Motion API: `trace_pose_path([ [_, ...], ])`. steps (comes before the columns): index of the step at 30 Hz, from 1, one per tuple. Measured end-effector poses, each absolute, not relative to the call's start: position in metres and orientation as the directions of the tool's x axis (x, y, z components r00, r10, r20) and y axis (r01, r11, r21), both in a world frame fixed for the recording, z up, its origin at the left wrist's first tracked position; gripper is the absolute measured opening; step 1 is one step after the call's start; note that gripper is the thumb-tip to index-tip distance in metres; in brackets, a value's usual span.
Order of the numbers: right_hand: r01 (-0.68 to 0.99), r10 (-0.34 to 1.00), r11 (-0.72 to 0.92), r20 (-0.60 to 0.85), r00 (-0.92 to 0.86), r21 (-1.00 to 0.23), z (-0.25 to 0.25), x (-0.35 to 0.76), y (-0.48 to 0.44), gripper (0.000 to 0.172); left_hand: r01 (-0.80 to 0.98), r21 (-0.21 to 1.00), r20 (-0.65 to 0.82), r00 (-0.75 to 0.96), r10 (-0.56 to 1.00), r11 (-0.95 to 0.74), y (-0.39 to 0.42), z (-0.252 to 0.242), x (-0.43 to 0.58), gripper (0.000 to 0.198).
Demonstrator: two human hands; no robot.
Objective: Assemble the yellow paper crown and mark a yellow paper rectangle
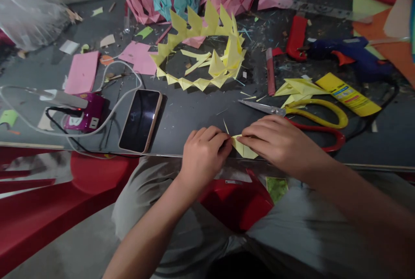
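Left of the frame: a pink sheet (81,72) lies flat on the dark table (194,110). Below it sits a magenta charger (87,112) with white and black cables attached. Just to its right, a phone (141,120) lies face up, screen dark, near the table's front edge.

Centre, upper half: a yellow paper ring (201,54) of joined folded points rests on the table, well apart from the hands.

Centre, lower half: the left hand (204,153) is curled, its fingertips pinched on the left end of a folded yellow paper (244,149). This paper lies at the table's front edge, between both hands. The right hand (275,140) covers the paper's right part, fingers held together and bent down onto it; thumb position cannot be seen.

Right of centre: scissors (308,112) with yellow and red handles lie just behind the right hand, blades closed and pointing left.

Right: a yellow glue tube (348,94) lies flat; a blue glue gun (353,56) lies behind it.
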State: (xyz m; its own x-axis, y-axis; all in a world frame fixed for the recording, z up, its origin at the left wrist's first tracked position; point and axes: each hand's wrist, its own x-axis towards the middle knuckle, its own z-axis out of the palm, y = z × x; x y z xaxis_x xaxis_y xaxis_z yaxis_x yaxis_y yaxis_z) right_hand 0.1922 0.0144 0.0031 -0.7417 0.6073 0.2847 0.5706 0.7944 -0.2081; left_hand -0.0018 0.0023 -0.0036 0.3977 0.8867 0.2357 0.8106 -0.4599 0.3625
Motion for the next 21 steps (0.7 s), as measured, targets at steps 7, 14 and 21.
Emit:
trace_pose_path([
  [7,0.614,0.739,0.672,0.319,-0.594,-0.415,-0.0047,0.1956,0.0089,0.027,0.782,0.389,0.188,0.45,0.873,-0.487,0.0099,-0.0001,-0.0039,0.012],
  [14,0.669,0.878,0.479,0.29,-0.382,-0.568,-0.0045,0.1887,0.0114,0.016,0.775,0.38,0.199,0.464,0.863,-0.504,0.0103,0.0007,-0.005,0.009],
  [21,0.678,0.911,0.411,0.252,-0.326,-0.609,-0.0022,0.194,0.0145,0.016,0.776,0.37,0.222,0.46,0.86,-0.511,0.0102,0.0004,-0.0054,0.007],
])
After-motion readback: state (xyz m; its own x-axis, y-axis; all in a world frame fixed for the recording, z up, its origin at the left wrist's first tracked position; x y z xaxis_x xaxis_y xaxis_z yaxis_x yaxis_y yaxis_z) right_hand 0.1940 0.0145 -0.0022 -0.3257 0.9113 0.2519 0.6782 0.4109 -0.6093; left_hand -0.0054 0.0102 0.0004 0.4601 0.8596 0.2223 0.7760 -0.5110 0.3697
